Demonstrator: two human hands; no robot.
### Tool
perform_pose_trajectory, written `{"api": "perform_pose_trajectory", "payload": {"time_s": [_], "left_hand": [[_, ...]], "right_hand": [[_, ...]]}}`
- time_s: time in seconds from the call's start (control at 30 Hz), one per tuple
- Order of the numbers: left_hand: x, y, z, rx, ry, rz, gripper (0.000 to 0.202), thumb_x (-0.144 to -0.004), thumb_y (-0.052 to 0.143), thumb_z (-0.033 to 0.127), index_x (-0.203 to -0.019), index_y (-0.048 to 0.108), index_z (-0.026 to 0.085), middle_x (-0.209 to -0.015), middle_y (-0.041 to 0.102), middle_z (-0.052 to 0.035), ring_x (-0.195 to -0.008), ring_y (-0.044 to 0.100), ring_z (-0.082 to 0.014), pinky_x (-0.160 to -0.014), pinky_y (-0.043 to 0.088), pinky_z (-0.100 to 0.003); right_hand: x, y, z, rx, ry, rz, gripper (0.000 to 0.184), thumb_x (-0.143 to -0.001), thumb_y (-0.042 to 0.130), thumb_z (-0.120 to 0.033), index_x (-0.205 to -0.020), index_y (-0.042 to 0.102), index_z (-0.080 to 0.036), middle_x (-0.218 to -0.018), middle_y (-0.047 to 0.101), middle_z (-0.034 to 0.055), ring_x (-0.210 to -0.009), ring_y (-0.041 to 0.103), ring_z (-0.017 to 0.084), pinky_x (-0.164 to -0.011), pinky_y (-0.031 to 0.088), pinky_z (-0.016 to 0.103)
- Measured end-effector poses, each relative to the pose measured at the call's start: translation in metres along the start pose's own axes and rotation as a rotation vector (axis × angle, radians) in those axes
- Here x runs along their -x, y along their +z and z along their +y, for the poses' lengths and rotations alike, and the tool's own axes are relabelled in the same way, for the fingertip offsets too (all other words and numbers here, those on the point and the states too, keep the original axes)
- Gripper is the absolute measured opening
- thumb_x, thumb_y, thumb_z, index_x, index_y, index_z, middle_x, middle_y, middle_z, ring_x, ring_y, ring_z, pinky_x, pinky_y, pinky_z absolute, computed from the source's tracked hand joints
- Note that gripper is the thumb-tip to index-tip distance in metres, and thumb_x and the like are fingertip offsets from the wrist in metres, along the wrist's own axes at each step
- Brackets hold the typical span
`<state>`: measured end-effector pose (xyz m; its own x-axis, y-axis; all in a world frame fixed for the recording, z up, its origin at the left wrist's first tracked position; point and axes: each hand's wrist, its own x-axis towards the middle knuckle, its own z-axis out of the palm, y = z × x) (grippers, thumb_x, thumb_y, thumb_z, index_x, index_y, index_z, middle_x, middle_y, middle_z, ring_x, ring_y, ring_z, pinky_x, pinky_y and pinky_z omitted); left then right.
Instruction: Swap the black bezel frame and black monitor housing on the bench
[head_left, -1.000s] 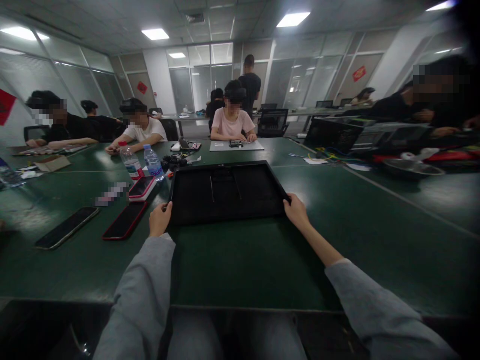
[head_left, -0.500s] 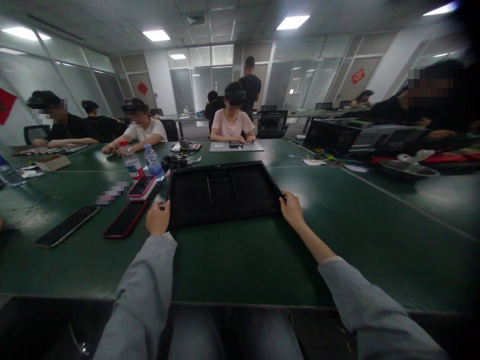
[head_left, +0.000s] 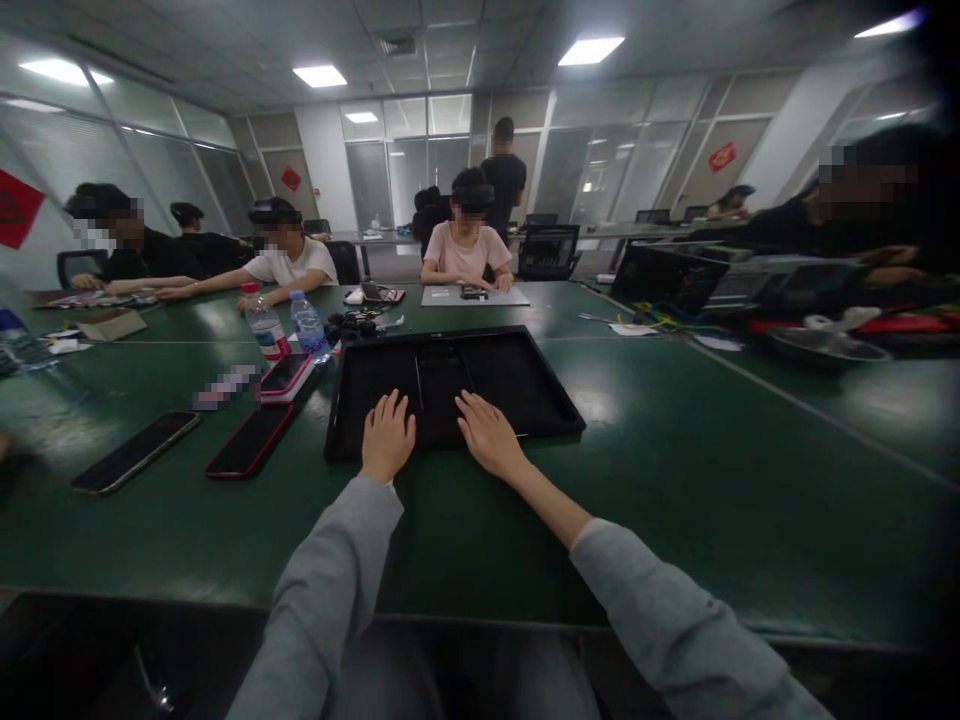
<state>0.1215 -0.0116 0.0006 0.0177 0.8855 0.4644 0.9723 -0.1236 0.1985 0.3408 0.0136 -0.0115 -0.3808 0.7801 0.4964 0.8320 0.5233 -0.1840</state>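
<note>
A black shallow rectangular shell (head_left: 510, 385) with a raised rim, like a monitor casing, lies flat on the green table in front of me. Two thin bright lines run down its inner face. My left hand (head_left: 388, 438) is over its near edge, left of the middle, fingers stretched forward and apart. Just to the right, my right hand (head_left: 489, 432) is over the same edge with its fingers extended. Neither hand grips anything. Whether the fingertips touch the shell's inner face, I cannot tell.
Left of the shell lie a dark phone (head_left: 136, 452), a red-edged phone (head_left: 251, 440) and a pink-edged phone (head_left: 286, 374). Two water bottles, one red-capped (head_left: 264, 325) and one blue-capped (head_left: 310, 328), stand behind them. A metal bowl (head_left: 829, 348) sits at right. People work around the table.
Both hands have let go of the shell's left and right sides and moved inward over its near edge. The shell now lies slightly lower in view.
</note>
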Motion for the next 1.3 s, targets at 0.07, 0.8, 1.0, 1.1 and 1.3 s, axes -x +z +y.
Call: {"api": "perform_pose_trajectory", "payload": {"time_s": [0.07, 0.8, 1.0, 1.1, 1.3], "left_hand": [[-0.002, 0.004, -0.001, -0.025, -0.034, -0.01, 0.053, -0.099, 0.038, 0.04, -0.148, 0.049, 0.02, -0.158, 0.04, -0.0124, -0.146, 0.034, -0.03, -0.118, 0.029, -0.049], [-0.016, 0.003, -0.009, 0.083, -0.083, 0.061, 0.029, -0.096, 0.048, 0.031, -0.116, 0.067, 0.022, -0.139, 0.059, -0.0106, -0.132, 0.049, -0.0276, -0.107, 0.041, -0.046], [-0.016, 0.005, -0.013, 0.09, -0.066, 0.089, 0.023, -0.094, 0.051, 0.026, -0.11, 0.067, 0.023, -0.133, 0.062, -0.0094, -0.125, 0.053, -0.026, -0.102, 0.044, -0.042], [-0.015, 0.005, -0.014, 0.108, -0.05, 0.085, 0.025, -0.094, 0.05, 0.025, -0.112, 0.068, 0.023, -0.132, 0.063, -0.0097, -0.125, 0.054, -0.026, -0.1, 0.045, -0.041], [-0.004, 0.005, -0.009, 0.141, -0.02, 0.083, 0.029, -0.096, 0.047, 0.026, -0.117, 0.067, 0.021, -0.131, 0.063, -0.012, -0.123, 0.056, -0.0273, -0.101, 0.045, -0.043]], "right_hand": [[-0.007, 0.005, -0.005, 0.009, -0.002, -0.048, 0.054, -0.103, 0.023, -0.037, -0.146, 0.05, -0.017, -0.151, 0.049, 0.0121, -0.14, 0.043, 0.026, -0.113, 0.033, 0.048], [-0.026, 0.014, 0.005, 0.004, 0.002, -0.009, 0.05, -0.103, 0.029, -0.035, -0.14, 0.057, -0.017, -0.14, 0.06, 0.011, -0.133, 0.05, 0.023, -0.111, 0.037, 0.043], [-0.026, 0.017, 0.005, 0.014, 0.01, -0.017, 0.051, -0.104, 0.028, -0.037, -0.141, 0.056, -0.017, -0.145, 0.056, 0.0103, -0.138, 0.047, 0.022, -0.115, 0.034, 0.042], [-0.026, 0.019, 0.006, 0.025, 0.004, -0.008, 0.051, -0.104, 0.027, -0.037, -0.142, 0.056, -0.017, -0.146, 0.054, 0.0104, -0.139, 0.046, 0.023, -0.116, 0.034, 0.043], [-0.026, 0.021, 0.004, 0.056, -0.005, 0.018, 0.05, -0.104, 0.028, -0.033, -0.14, 0.058, -0.015, -0.142, 0.058, 0.011, -0.136, 0.049, 0.022, -0.115, 0.036, 0.041]]}}
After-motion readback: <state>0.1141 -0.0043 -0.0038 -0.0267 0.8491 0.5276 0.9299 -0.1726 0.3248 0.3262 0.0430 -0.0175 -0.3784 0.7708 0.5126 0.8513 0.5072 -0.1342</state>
